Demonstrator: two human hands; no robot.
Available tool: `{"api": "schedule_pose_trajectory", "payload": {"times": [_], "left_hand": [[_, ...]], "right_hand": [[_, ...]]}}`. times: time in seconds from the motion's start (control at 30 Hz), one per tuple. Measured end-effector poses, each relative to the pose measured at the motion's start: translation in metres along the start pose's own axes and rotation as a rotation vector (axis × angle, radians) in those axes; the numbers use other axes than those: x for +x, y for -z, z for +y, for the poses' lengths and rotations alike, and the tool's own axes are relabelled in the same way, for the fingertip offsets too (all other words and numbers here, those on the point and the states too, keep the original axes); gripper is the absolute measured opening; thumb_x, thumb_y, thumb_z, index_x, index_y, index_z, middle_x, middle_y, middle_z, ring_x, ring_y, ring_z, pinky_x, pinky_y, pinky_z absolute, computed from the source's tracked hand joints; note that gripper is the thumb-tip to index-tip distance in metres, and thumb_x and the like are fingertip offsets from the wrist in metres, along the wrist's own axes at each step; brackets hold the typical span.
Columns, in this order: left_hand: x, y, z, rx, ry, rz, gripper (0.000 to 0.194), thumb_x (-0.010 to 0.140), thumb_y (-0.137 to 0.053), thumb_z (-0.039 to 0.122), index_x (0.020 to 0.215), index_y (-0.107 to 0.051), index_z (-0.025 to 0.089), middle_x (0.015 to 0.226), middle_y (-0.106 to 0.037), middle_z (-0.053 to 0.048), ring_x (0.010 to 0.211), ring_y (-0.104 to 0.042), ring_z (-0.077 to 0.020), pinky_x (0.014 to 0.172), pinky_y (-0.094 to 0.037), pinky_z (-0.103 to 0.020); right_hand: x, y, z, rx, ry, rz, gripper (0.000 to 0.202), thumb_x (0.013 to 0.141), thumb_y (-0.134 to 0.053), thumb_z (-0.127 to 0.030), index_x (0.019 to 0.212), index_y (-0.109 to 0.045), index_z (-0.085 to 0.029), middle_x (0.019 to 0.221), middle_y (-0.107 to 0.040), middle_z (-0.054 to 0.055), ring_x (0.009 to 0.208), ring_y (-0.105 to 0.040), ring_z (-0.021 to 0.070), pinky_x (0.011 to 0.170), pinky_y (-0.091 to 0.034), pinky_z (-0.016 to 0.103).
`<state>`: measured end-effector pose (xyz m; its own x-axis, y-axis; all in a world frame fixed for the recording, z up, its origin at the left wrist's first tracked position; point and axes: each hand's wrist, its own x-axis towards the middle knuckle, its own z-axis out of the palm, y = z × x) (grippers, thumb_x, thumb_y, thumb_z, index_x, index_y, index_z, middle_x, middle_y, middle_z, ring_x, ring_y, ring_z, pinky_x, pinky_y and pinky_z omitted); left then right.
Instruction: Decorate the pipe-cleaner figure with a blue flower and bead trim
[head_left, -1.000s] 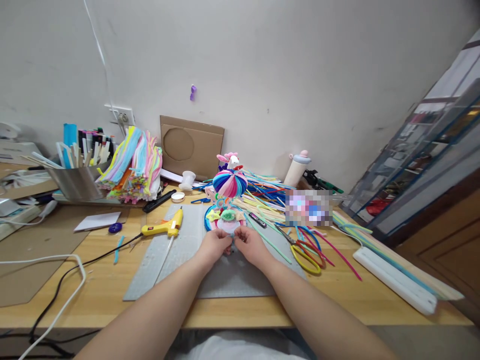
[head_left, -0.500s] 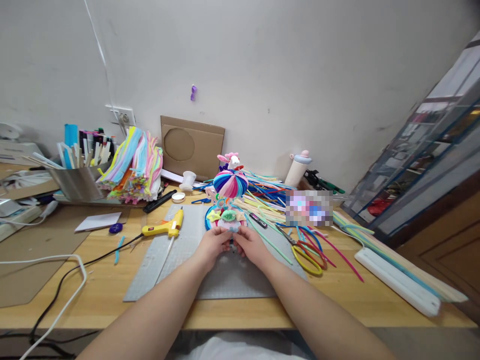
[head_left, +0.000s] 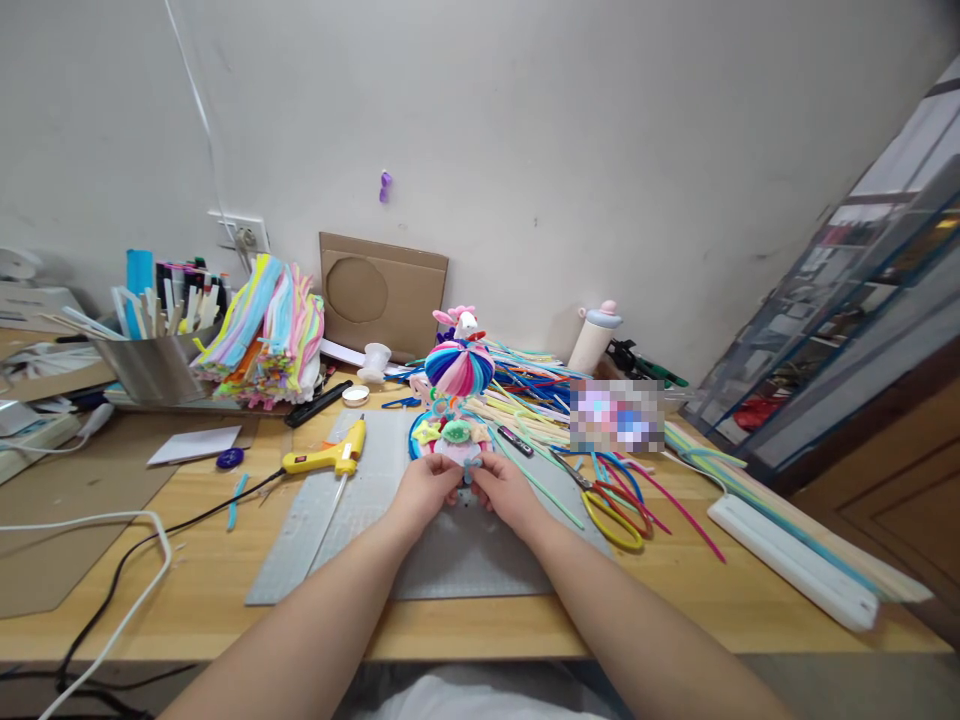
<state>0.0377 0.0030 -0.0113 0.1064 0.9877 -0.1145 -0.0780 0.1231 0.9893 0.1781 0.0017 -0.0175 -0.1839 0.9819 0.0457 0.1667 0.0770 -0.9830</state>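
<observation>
Both my hands meet over the grey cutting mat [head_left: 495, 560], fingertips pinched close together. Between them is a small light-blue pipe-cleaner piece [head_left: 469, 471]; its exact shape is too small to make out. My left hand [head_left: 427, 490] grips it from the left, and my right hand [head_left: 501, 488] from the right. Just behind stands a colourful pipe-cleaner figure [head_left: 459, 370] with a striped round body and a white-and-pink top. Its round blue-edged base [head_left: 414, 437] bears a yellow star and a green oval piece, and my fingers hide its front part.
A yellow glue gun [head_left: 322, 458] lies to the left on its cord. To the right are scissors [head_left: 611, 520], a utility knife [head_left: 515, 441] and loose pipe cleaners [head_left: 540, 490]. Farther back stand a pipe-cleaner bundle [head_left: 270, 330], a cardboard panel [head_left: 412, 290] and a bottle [head_left: 596, 340].
The fingers have shifted slightly, and more of the light-blue piece shows between them. The view has moved a little; the figure and tools stay in place.
</observation>
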Motion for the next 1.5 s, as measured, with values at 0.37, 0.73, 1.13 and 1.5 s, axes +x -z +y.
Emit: {"api": "schedule_pose_trajectory", "payload": {"times": [0.37,0.73,1.13,1.5], "left_hand": [[0.002,0.002,0.0,0.066,-0.064,0.003,0.017,0.063,-0.068,0.029,0.064,-0.059,0.014,0.049,-0.057,0.003,0.041,-0.049,-0.0074,0.044,-0.04,-0.019],[0.004,0.001,-0.005,0.113,-0.063,0.007,0.012,0.058,-0.069,0.018,0.059,-0.058,0.016,0.046,-0.056,0.003,0.041,-0.051,-0.0092,0.044,-0.039,-0.019],[0.001,-0.002,0.0,-0.013,-0.054,0.028,0.02,0.06,-0.071,0.029,0.065,-0.055,0.017,0.05,-0.053,0.006,0.042,-0.048,-0.007,0.041,-0.038,-0.018],[-0.002,-0.001,0.0,-0.063,-0.025,0.007,0.028,0.06,-0.072,0.036,0.068,-0.056,0.015,0.054,-0.057,0.003,0.047,-0.054,-0.0093,0.044,-0.042,-0.019]], "right_hand": [[-0.003,-0.001,-0.005,0.073,-0.042,-0.015,0.016,0.073,-0.053,-0.034,0.065,-0.049,-0.02,0.047,-0.045,-0.007,0.037,-0.038,0.008,0.037,-0.029,0.02],[-0.003,-0.004,-0.003,0.067,-0.065,-0.003,0.013,0.072,-0.055,-0.03,0.064,-0.051,-0.021,0.045,-0.043,-0.008,0.037,-0.037,0.0077,0.037,-0.028,0.02],[0.001,-0.003,0.001,0.099,-0.078,-0.006,0.027,0.077,-0.052,-0.044,0.066,-0.047,-0.02,0.046,-0.046,-0.007,0.035,-0.04,0.0076,0.033,-0.028,0.018],[0.002,-0.004,0.005,0.115,-0.053,0.001,0.027,0.074,-0.057,-0.044,0.068,-0.046,-0.02,0.048,-0.046,-0.008,0.035,-0.038,0.0059,0.031,-0.025,0.017]]}}
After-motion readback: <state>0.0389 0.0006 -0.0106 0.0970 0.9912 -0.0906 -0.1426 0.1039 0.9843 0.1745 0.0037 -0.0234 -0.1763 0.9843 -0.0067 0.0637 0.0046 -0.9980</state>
